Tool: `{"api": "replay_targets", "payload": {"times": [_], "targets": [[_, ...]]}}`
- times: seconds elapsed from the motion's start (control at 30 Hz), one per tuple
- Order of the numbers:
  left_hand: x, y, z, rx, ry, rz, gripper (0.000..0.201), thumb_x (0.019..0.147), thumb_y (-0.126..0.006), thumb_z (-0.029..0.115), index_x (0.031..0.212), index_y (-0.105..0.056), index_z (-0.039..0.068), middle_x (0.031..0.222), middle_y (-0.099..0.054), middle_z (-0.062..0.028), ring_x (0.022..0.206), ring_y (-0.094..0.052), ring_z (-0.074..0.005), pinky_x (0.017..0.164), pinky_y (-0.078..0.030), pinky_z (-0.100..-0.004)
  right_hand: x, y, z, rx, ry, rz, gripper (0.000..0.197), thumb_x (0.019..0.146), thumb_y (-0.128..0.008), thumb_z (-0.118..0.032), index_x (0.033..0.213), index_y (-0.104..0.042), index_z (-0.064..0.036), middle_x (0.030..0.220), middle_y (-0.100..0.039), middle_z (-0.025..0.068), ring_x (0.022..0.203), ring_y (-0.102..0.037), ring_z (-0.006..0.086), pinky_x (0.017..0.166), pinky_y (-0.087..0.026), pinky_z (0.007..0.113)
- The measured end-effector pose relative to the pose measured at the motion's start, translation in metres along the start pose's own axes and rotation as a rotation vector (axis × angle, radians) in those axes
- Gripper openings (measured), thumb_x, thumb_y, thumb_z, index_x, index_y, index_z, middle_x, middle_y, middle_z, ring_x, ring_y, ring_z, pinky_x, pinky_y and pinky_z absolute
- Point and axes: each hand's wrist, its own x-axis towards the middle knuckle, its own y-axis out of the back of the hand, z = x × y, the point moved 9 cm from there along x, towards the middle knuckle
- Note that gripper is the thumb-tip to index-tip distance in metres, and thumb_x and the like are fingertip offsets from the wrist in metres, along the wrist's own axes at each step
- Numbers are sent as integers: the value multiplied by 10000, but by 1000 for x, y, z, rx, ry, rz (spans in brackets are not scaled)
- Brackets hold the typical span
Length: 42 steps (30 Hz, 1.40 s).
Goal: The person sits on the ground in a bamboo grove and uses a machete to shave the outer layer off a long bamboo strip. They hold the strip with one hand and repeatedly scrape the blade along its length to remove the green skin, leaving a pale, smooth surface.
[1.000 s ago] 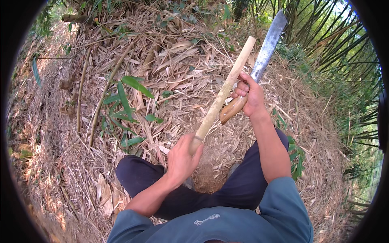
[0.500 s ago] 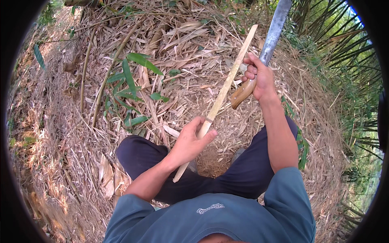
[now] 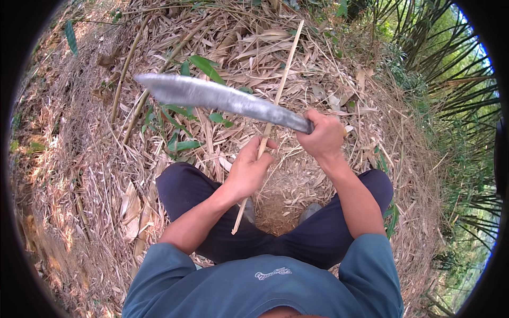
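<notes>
My left hand is closed around a pale, narrow bamboo strip that slants from between my knees up toward the far side. My right hand grips a machete by its handle, which the fist hides. The long grey blade points left and crosses over the strip just beyond my left hand. Whether blade and strip touch, I cannot tell.
Dry bamboo leaves cover the ground all around. Left of the blade's middle grow a green leafy sprout and thin upright stems. Dense bamboo stalks stand at the right. My bent knees frame the work.
The machete has swung from pointing up and away to lying leftward across the strip. My right hand moved nearer and slightly left. The strip has turned, showing a narrower side.
</notes>
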Motion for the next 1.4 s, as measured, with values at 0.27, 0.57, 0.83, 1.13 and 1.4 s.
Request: {"api": "replay_targets", "payload": {"times": [0.27,0.57,0.83,1.13,1.4], "targets": [[2,14,-5,35,-31,0,146,934,-559,141,980,-577,4,764,-542,-49,699,-496,-140,639,-416,-342,-10,-22,-41,40,275,-61,129,666,-730,-181,692,-621,-117,612,-631,86,571,-653,283,559,-501,381],[-10,-14,-5,-74,91,-229,150,927,-486,28,1017,-414,125,684,-397,42,475,-324,-51,408,-262,-247,23,-10,65,-121,-207,11,221,735,-733,-224,638,-600,-76,517,-575,109,470,-601,313,464,-460,403],[-7,-6,-6,-159,191,-200,117,936,-469,59,1012,-398,112,693,-396,32,478,-317,-50,393,-263,-246,7,-9,-11,-18,194,-23,258,756,-734,-268,621,-602,-91,536,-593,118,463,-598,288,459,-448,400],[-3,9,-3,-246,146,-148,67,929,-486,83,986,-451,88,670,-384,37,484,-321,-56,407,-277,-245,-10,-31,-36,14,317,-89,223,749,-753,-243,636,-630,-95,489,-581,47,416,-577,209,446,-442,341],[6,14,-6,-7,44,-92,192,916,-483,40,1092,-424,89,688,-385,33,494,-319,-53,406,-256,-235,-18,-35,-17,2,192,-122,206,694,-751,-250,644,-605,-113,555,-605,76,488,-631,251,470,-479,372]]}}
